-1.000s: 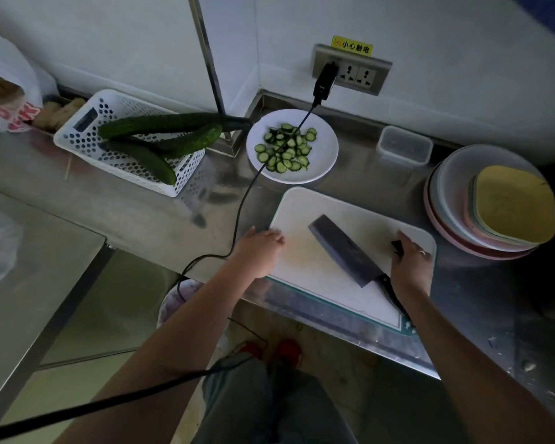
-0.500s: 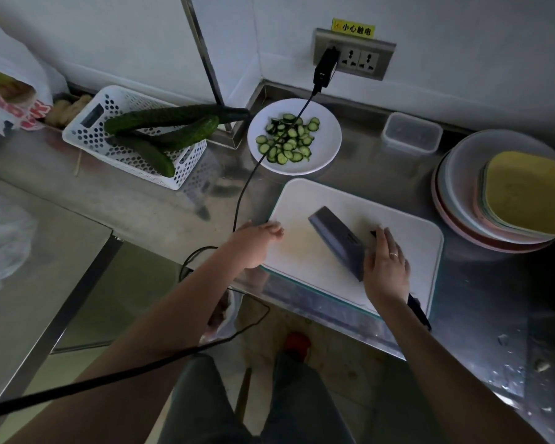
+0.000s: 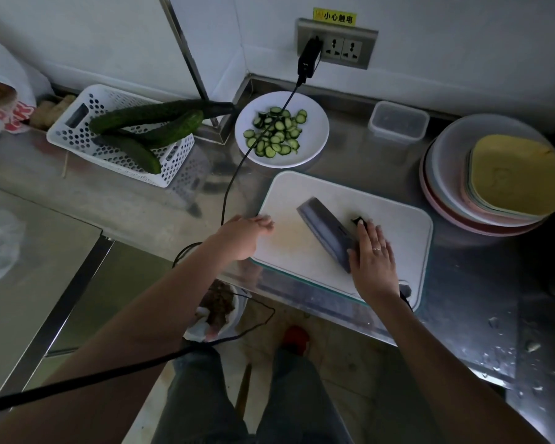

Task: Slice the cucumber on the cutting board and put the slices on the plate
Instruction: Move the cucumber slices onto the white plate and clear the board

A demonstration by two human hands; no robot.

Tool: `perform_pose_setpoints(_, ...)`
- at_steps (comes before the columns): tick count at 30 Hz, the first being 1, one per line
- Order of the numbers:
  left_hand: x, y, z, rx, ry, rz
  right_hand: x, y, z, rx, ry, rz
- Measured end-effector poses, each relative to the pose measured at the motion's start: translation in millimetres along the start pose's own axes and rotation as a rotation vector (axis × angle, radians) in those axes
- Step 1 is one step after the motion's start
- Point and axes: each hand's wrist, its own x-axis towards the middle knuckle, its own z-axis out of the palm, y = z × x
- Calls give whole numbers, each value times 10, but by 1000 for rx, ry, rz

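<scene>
dim, underexposed view, dark corners, wide-angle edge distortion

Both forearms reach forward, bare. The left hand (image 3: 242,237) lies palm down with fingers loosely extended. The right hand (image 3: 373,259) lies flat, fingers straight and slightly spread.

Counter (image 3: 350,174) — brushed, reflective steel; cutting board (image 3: 394,219) — matt white plastic; basket (image 3: 77,142), perforated plastic; cucumbers (image 3: 148,116), bumpy-skinned.
</scene>
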Motion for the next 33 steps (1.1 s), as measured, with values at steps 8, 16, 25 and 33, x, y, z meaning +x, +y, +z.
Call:
perform_pose_setpoints(8, -26, 31, -16, 15, 12, -7, -59, -141, 6, -36, -75, -94)
perform_pose_setpoints(16, -91, 144, -92, 6, 41, -25, -171, -252, -52, -58, 19, 11)
perform_pose_setpoints(25, -49, 125, -213, 172, -3, -2, -185, -501, -116, -80, -55, 139)
perform_pose_setpoints(33, 154, 60, -331, 548, -47, 152, -263, -346, -537, 127, 282, 335)
